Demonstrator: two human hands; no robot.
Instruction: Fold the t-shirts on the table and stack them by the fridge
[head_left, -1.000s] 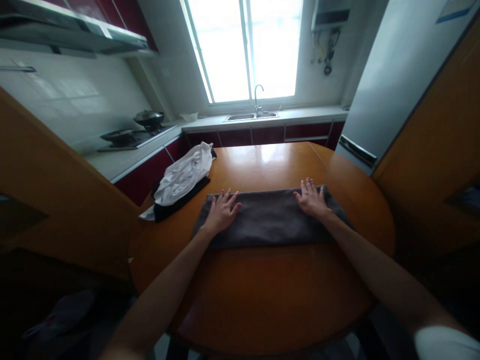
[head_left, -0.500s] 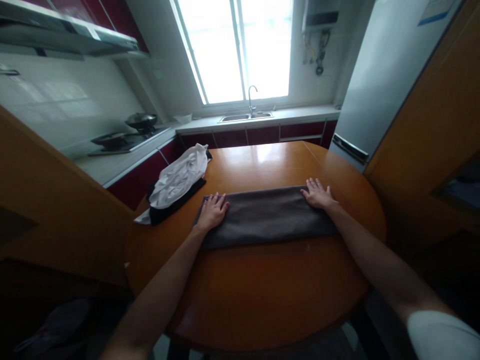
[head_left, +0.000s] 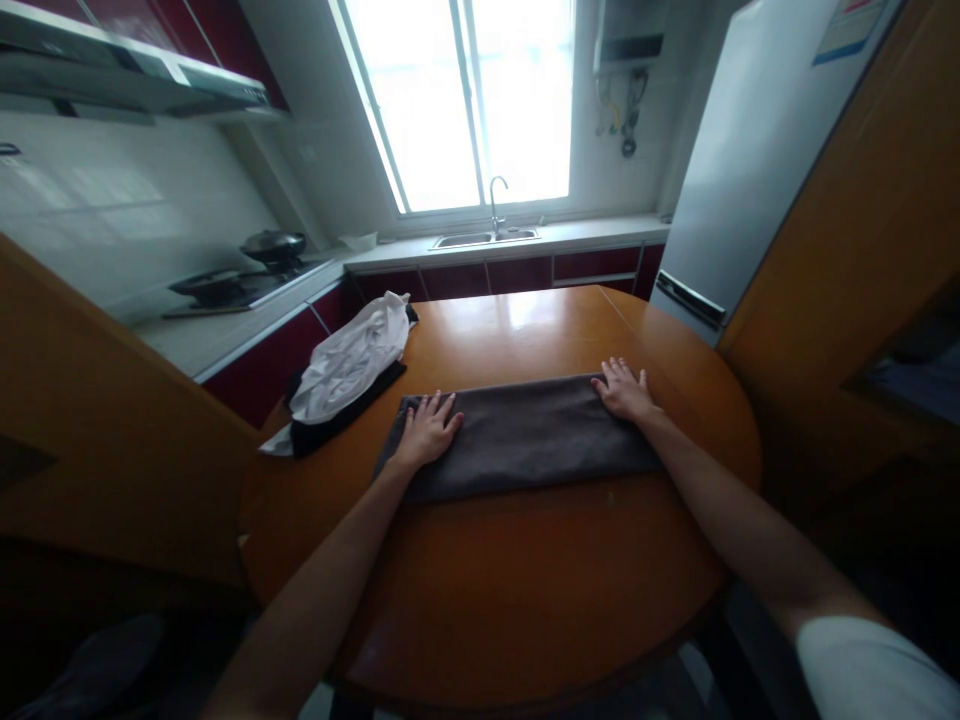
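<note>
A dark grey cloth [head_left: 525, 440], folded into a long flat rectangle, lies across the wooden table [head_left: 540, 570]. Near the cloth's left end, my left hand [head_left: 429, 432] rests palm down on it with fingers spread. My right hand [head_left: 624, 390] lies flat at the far right corner, its fingers spread too. Both palms touch the fabric and neither hand grips it. The cloth's kind cannot be made out in its folded state.
A heap of white and black clothes [head_left: 352, 365] lies at the table's left edge. Beyond the table are a counter with a sink [head_left: 480, 238], a stove with a pan [head_left: 274, 246], and a fridge [head_left: 739, 150] at the right.
My left hand has slid slightly inward from the cloth's left end. The right hand stays at its corner. The whole view has shifted a little.
</note>
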